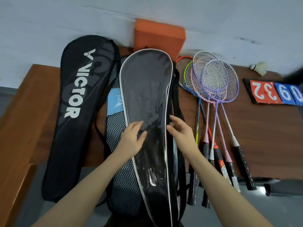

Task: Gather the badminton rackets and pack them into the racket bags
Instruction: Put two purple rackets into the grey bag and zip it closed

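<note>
A glossy black racket bag with white piping [146, 89] lies lengthwise in the middle of the brown table. My left hand [132, 138] rests flat on its lower half, fingers spread. My right hand [180, 130] touches its right edge, fingers apart and curled at the piping. Under it lies a mesh racket bag with a blue label [114, 102]. A black Victor bag [78, 102] lies to the left. Several badminton rackets [214, 82] are fanned out on the right, heads far, handles past the table's near edge.
An orange foam block [159, 35] leans on the white wall behind the bags. A shuttlecock [259, 67] lies at the far right, and a red and blue flip scoreboard [277, 94] sits right of the rackets. The brown table [37, 99] ends near my forearms.
</note>
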### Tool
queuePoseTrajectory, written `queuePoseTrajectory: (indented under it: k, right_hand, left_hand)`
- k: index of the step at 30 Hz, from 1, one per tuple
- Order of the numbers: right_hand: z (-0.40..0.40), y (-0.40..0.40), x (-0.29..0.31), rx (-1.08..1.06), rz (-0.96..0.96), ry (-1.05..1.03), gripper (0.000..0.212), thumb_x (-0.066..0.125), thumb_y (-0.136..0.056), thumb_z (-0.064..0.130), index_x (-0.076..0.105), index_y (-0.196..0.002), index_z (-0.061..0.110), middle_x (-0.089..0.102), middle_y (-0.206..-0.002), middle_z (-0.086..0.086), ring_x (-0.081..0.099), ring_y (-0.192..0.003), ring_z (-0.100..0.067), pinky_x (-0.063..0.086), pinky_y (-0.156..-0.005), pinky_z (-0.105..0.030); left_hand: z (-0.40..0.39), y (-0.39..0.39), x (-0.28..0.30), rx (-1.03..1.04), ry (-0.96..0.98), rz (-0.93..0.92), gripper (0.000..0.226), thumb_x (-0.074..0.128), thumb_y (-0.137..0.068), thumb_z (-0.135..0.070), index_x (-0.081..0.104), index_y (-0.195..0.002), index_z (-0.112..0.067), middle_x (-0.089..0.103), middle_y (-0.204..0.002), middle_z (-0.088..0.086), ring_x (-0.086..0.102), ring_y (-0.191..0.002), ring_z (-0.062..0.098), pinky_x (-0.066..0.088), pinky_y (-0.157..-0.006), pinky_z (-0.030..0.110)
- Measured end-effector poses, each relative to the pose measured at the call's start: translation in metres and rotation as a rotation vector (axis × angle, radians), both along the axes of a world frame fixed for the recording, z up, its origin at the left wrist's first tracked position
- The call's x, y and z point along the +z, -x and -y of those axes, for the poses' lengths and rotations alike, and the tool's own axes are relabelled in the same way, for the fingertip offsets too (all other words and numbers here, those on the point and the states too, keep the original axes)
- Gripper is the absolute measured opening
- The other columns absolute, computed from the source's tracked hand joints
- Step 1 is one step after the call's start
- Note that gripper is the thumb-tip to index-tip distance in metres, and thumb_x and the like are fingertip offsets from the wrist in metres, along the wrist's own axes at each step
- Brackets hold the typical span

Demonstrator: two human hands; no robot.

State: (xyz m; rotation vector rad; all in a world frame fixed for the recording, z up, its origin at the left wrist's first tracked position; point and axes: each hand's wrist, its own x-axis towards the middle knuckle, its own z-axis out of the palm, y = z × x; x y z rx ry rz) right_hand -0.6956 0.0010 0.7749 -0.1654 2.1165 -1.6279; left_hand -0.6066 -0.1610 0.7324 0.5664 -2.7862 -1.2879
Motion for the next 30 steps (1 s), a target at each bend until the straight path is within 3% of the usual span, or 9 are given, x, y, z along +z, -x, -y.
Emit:
queuePoseTrajectory:
  k: [5,9,13,17,21,25,30]
  right_hand:
    - [0.005,-0.01,0.001,0.056,0.022,0.075,0.047,0.063,-0.085,0.0,0.056,-0.125,0.024,0.058,-0.082,0.001,0.056,-0.076,-0.003,0.047,-0.078,-0.016]
    - [0.013,-0.014,0.008,0.142,-0.05,0.058,0.045,0.065,-0.083,-0.001,0.06,-0.115,0.03,0.054,-0.081,0.007,0.05,-0.072,-0.001,0.043,-0.075,-0.015]
    - [0.019,-0.018,0.012,0.155,-0.058,0.066,0.043,0.066,-0.081,-0.003,0.061,-0.116,0.021,0.055,-0.08,0.008,0.048,-0.067,-0.002,0.043,-0.071,-0.012]
    - [0.019,-0.022,0.012,0.15,-0.063,0.025,0.034,0.066,-0.082,-0.001,0.065,-0.113,0.014,0.059,-0.085,0.002,0.053,-0.074,-0.008,0.046,-0.075,-0.015]
    - [0.018,-0.023,0.013,0.097,-0.123,0.0,0.027,0.066,-0.084,0.005,0.068,-0.108,0.02,0.069,-0.095,0.001,0.063,-0.087,-0.007,0.05,-0.085,-0.023]
    - [0.016,-0.024,0.014,0.041,-0.301,-0.118,0.028,0.067,-0.083,0.007,0.069,-0.106,0.022,0.068,-0.094,0.007,0.061,-0.087,-0.003,0.048,-0.085,-0.02]
    - [0.01,-0.021,0.016,-0.048,-0.347,-0.167,0.036,0.066,-0.083,0.009,0.056,-0.113,0.027,0.059,-0.08,0.008,0.057,-0.077,-0.004,0.048,-0.073,-0.017]
  left_hand:
    - [-0.009,0.024,0.026,-0.037,-0.252,-0.05,0.05,0.047,-0.095,-0.032,0.034,-0.142,-0.02,0.042,-0.131,-0.005,0.048,-0.113,0.007,0.035,-0.098,0.021]
    - [-0.004,0.042,0.033,0.064,-0.342,-0.046,0.049,0.048,-0.092,-0.04,0.038,-0.138,-0.025,0.05,-0.131,-0.001,0.051,-0.116,0.012,0.039,-0.103,0.034]
    - [0.005,0.053,0.046,0.106,-0.401,-0.062,0.047,0.054,-0.089,-0.042,0.043,-0.132,-0.027,0.056,-0.109,-0.01,0.056,-0.099,0.006,0.043,-0.089,0.024]
    - [0.011,0.058,0.047,0.1,-0.369,-0.064,0.039,0.057,-0.09,-0.03,0.05,-0.128,-0.024,0.061,-0.106,-0.008,0.059,-0.099,0.008,0.046,-0.089,0.024]
    - [0.009,0.056,0.053,0.145,-0.397,-0.114,0.034,0.057,-0.09,-0.019,0.056,-0.123,-0.017,0.065,-0.104,-0.003,0.063,-0.093,0.009,0.049,-0.09,0.027]
    - [0.013,0.048,0.055,0.235,-0.504,-0.194,0.041,0.059,-0.087,-0.012,0.051,-0.127,-0.015,0.066,-0.103,0.005,0.067,-0.087,0.017,0.053,-0.087,0.04]
    - [0.015,0.031,0.058,0.133,-0.397,-0.264,0.057,0.059,-0.086,-0.007,0.039,-0.132,-0.034,0.06,-0.095,-0.007,0.062,-0.082,0.008,0.051,-0.078,0.024]
